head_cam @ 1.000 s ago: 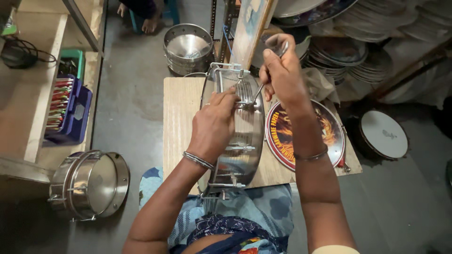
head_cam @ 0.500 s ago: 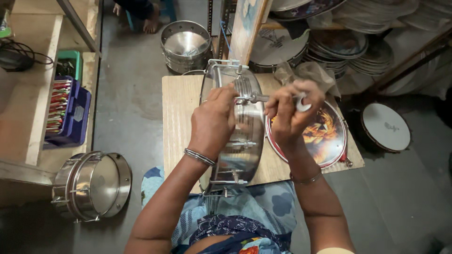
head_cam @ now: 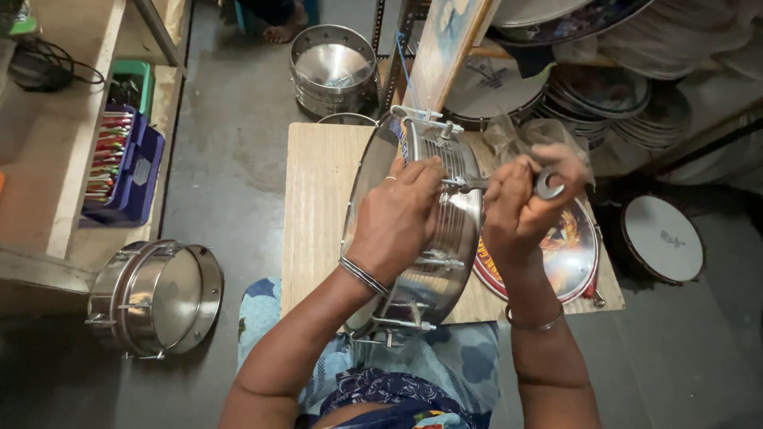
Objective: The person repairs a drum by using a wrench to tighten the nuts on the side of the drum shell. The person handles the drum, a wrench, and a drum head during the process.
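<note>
Head view, looking straight down: the left hand point(head_cam: 401, 214) lies over the side of a shiny metal drum shell point(head_cam: 421, 238) standing on its edge on a pale wooden surface point(head_cam: 318, 206), fingers curled and pressed against the shell, their tips hidden behind it. The right hand point(head_cam: 520, 208) is closed around a small metal wrench point(head_cam: 548, 184), whose ring end pokes out blurred above the knuckles; its other end meets a tuning rod on the shell. A painted round drumhead point(head_cam: 568, 254) lies partly hidden under the right hand. On the floor to the left sits another metal drum point(head_cam: 155, 298). The shell's lower edge is lost against the person's lap.
</note>
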